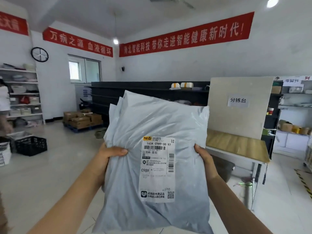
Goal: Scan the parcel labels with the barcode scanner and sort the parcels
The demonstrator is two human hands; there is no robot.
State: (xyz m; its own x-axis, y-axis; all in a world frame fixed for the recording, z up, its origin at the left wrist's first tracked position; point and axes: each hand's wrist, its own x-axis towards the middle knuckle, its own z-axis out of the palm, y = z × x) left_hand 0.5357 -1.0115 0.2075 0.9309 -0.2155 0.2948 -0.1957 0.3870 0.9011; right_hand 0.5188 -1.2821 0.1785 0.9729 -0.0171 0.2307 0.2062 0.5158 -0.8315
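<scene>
The left hand (112, 155) pinches the grey parcel (152, 119) at its nine o'clock edge, held in mid-air. Its label (157, 168) faces the holder, and the right hand (202, 155) clutches the three o'clock edge. I'd pull it taut so the barcode (154, 147) lies flat for scanning.

The label (157, 168) on the grey parcel (135, 125) reads "163A C989-00 97" and "C989"; a paper sign (238, 100) on the far board (239, 122) reads "分拣台".

The parcel (152, 124) sits between the left hand (108, 159) and the right hand (202, 157), with its label (157, 169) on the near side. A table (236, 144) stands beyond the right hand. A crate (31, 146) lies well left of the left hand.
</scene>
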